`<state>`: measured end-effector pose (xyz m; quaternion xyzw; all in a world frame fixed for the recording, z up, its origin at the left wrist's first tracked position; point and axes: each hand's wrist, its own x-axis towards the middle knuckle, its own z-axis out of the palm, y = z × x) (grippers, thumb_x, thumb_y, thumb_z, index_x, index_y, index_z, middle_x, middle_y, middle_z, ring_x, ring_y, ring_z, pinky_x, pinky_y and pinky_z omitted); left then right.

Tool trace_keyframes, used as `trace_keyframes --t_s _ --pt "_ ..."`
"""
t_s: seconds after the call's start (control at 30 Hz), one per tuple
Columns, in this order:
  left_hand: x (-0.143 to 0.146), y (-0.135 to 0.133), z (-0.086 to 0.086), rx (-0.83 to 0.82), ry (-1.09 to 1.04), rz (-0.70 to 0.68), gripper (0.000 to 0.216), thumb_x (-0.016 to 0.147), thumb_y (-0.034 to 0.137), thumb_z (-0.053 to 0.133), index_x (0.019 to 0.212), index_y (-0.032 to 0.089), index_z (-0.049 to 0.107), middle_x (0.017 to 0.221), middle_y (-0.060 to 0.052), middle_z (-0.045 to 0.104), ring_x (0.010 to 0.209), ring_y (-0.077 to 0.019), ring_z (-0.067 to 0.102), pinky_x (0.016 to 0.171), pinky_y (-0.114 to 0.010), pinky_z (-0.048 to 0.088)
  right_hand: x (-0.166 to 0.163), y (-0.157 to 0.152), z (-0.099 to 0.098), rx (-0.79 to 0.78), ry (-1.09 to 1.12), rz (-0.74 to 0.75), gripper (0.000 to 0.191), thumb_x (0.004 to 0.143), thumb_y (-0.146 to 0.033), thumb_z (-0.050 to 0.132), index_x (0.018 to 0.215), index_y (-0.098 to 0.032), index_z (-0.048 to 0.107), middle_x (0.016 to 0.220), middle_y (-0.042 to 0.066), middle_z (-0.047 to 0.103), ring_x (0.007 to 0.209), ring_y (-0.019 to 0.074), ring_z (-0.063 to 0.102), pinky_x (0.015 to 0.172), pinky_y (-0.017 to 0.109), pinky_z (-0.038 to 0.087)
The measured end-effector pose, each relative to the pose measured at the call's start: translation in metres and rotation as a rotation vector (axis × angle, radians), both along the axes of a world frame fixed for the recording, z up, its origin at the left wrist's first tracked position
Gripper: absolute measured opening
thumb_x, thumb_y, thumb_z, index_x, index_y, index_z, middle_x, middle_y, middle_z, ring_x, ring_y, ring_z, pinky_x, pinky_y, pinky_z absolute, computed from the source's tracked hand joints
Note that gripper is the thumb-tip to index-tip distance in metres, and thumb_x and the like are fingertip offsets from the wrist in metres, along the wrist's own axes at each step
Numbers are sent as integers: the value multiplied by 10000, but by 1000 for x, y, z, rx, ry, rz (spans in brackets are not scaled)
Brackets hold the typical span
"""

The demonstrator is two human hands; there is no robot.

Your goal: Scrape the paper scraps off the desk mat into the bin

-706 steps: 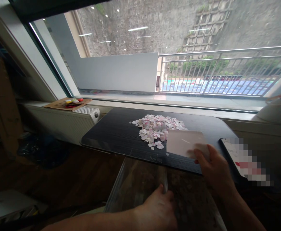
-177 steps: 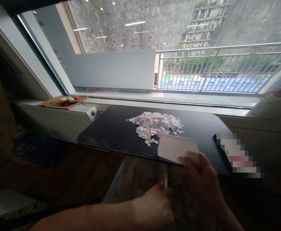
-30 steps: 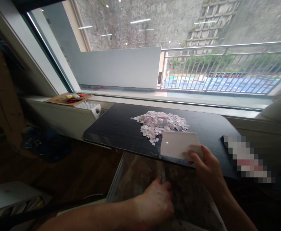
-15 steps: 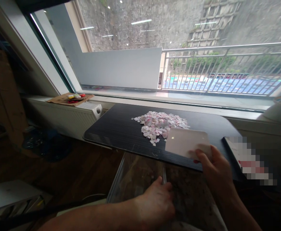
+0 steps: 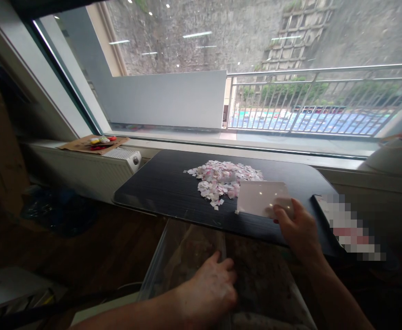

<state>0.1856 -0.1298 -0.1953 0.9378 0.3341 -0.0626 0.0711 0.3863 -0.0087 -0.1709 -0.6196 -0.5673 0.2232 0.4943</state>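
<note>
A heap of small pink and white paper scraps [image 5: 223,178] lies on the black tabletop [image 5: 166,188]. My right hand [image 5: 299,229] grips a white plastic scraper card [image 5: 259,198], whose far edge rests against the right side of the heap. My left hand [image 5: 209,288] is curled over the rim of a clear plastic bin [image 5: 187,256] held just below the table's near edge; scraps show inside the bin.
A white radiator [image 5: 84,172] with a cardboard sheet of coloured bits [image 5: 96,143] stands to the left under the window. A blurred printed sheet [image 5: 345,224] lies at the table's right. A white rounded object [image 5: 392,156] sits on the sill.
My right hand has moved the scraper card a little farther onto the table, up to the heap. My left hand stays on the bin's rim; the view has shifted slightly.
</note>
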Motion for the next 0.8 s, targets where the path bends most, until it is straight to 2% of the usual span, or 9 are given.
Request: trace_keyframes --t_s 0.17,0.33,0.5,0.8 --pt "1 0 1 -4 9 6 109 811 224 705 723 174 664 818 -41 643 967 -254 552 897 -460 387 9 -10 7 -48 29 39 335 711 -485 568 889 -205 610 695 25 669 540 211 637 553 343 483" --pt "3 0 10 -23 23 21 120 859 216 671 746 174 675 844 -33 659 980 -245 561 893 -451 392 11 -9 4 -23 -68 28 313 729 -488 545 869 -215 608 692 31 666 608 239 648 590 365 491" --pt "3 1 7 -12 43 10 120 845 212 673 730 176 669 835 -36 657 971 -254 563 885 -458 396 11 -10 6 -13 -42 36 316 743 -482 544 885 -208 604 689 30 660 564 224 643 581 359 493" --pt "3 0 1 10 22 -1 113 853 222 665 752 171 673 840 -51 666 964 -249 565 880 -433 393 -1 -8 -11 128 -125 91 259 818 -427 550 905 -201 639 739 34 688 631 199 628 621 327 497"
